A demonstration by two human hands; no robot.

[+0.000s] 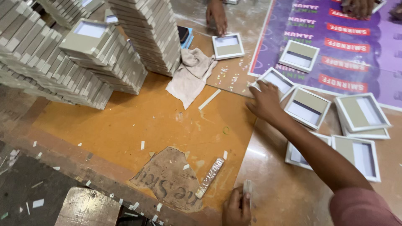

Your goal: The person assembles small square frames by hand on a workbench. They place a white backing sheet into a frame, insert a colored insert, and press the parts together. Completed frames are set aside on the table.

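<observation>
Right hand [264, 100] is stretched forward with the fingers spread flat on the corner of a shallow white-rimmed box tray [274, 81]; it is pressed on, not lifted, and nothing is enclosed by the hand. Left hand [236, 209], nearer the body, is closed around a small pale block [247, 188] held upright.

A slip is judged possible: the touched tray lies half across the edge of a purple printed sheet [377, 62], so it could be tipped or skidded when dragged. Just right of the reaching hand, more trays [307, 108] lie open-side up, overlapping in places; each is seen to hold only a grey card panel and a white panel. Far left of it, leaning stacks of finished boxes [63, 62] could be toppled by a knock. Beyond, another person's hand [217, 16] rests by a further tray [228, 46].
</observation>
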